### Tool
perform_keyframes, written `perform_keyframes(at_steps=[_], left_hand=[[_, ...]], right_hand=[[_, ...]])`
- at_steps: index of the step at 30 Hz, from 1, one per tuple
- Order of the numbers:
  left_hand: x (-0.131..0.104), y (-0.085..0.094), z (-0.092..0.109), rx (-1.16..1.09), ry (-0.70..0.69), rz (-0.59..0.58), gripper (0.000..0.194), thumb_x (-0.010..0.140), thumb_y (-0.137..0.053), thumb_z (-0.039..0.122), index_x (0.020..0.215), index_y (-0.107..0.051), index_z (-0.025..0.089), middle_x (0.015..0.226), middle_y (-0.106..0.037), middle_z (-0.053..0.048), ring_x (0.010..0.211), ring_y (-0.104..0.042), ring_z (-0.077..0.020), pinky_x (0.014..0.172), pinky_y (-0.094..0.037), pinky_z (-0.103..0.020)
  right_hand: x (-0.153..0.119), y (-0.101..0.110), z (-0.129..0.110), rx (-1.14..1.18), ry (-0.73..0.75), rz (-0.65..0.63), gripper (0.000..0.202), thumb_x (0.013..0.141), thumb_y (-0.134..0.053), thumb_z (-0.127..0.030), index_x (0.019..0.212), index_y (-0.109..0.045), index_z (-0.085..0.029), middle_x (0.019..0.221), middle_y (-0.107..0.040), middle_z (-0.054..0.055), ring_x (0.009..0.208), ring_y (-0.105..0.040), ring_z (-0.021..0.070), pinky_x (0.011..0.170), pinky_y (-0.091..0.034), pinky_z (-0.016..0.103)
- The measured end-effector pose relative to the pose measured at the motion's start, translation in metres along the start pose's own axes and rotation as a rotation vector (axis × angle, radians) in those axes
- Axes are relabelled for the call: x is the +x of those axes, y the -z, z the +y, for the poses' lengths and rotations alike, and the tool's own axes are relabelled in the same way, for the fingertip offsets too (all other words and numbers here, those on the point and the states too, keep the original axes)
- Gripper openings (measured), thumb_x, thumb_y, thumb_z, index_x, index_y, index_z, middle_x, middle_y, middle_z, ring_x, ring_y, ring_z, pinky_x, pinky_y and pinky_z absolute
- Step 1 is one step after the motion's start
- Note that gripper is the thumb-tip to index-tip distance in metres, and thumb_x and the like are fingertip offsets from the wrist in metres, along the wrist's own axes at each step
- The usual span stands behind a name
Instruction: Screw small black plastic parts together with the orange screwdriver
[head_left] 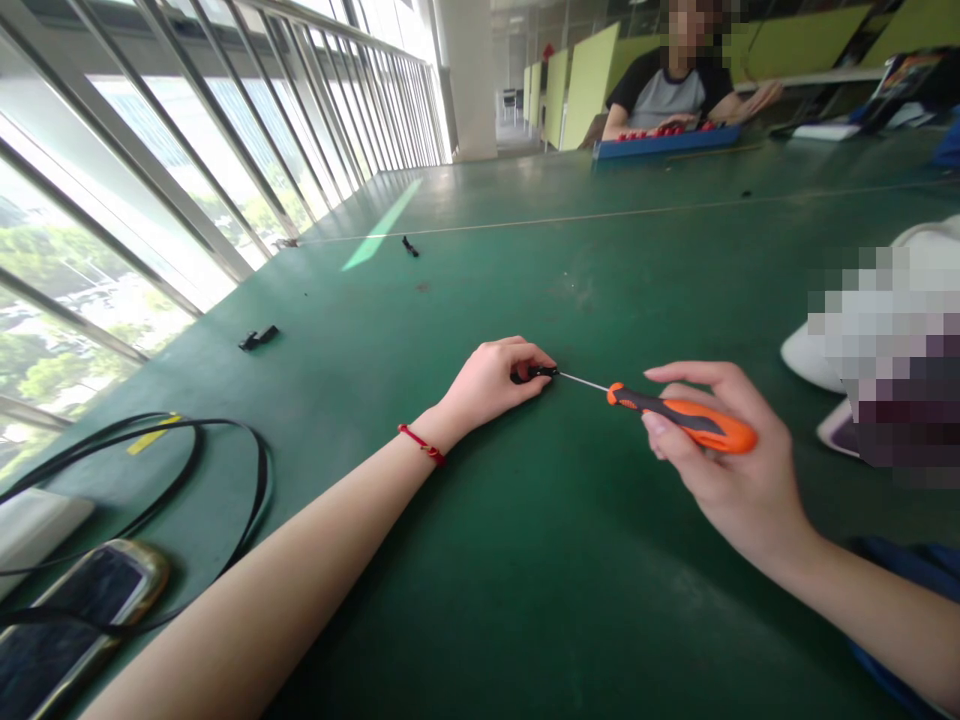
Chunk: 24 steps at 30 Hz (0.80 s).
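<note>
My left hand (504, 378) rests on the green tabletop (525, 540) and pinches a small black part (541, 372) between thumb and fingers. Much of that part is hidden by the fingers, so its kind is unclear. In my right hand (735, 470) lies a screwdriver (686, 415) with an orange and dark grey handle, gripped by the thumb and fingers. Its thin metal shaft points left, and the tip meets the right end of the black part.
Two loose black pieces (259, 337) (410, 246) lie further left. A black cable (262, 470) loops beside a phone (82, 610) at lower left. A pale, blurred object (817, 350) stands at right. Across the table a person sits behind a blue tray (667, 143) with red pieces. A metal railing (225, 130) runs along the left.
</note>
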<state>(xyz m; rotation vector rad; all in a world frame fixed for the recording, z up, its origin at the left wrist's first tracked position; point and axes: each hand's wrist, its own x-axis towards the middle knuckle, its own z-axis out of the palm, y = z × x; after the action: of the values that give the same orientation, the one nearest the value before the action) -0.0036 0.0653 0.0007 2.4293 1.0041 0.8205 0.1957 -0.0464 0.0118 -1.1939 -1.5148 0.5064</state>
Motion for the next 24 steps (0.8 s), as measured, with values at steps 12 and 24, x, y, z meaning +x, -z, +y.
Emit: perform_keyframes(at_steps=[12, 24], left_hand=[[-0.0003, -0.0003, 0.0, 0.016, 0.002, -0.006, 0.018, 0.079, -0.056, 0.022, 0.09, -0.069, 0.017, 0.085, -0.065, -0.002, 0.068, -0.058, -0.0106, 0.065, -0.047, -0.022], [-0.0001, -0.0001, 0.0005, 0.024, 0.0, -0.007, 0.018, 0.079, -0.057, 0.022, 0.09, -0.069, 0.017, 0.085, -0.065, -0.002, 0.068, -0.058, -0.0105, 0.066, -0.047, -0.022]], right_hand=[[-0.0001, 0.0002, 0.0013, 0.016, 0.038, 0.096, 0.03, 0.073, -0.067, -0.025, 0.101, -0.056, -0.025, 0.085, -0.058, 0.002, 0.071, -0.059, 0.0164, 0.063, -0.051, 0.03], [-0.0004, 0.0011, 0.0001, -0.016, 0.041, 0.066, 0.028, 0.073, -0.067, -0.023, 0.1, -0.056, -0.023, 0.083, -0.059, 0.001, 0.066, -0.059, 0.0136, 0.059, -0.05, 0.026]])
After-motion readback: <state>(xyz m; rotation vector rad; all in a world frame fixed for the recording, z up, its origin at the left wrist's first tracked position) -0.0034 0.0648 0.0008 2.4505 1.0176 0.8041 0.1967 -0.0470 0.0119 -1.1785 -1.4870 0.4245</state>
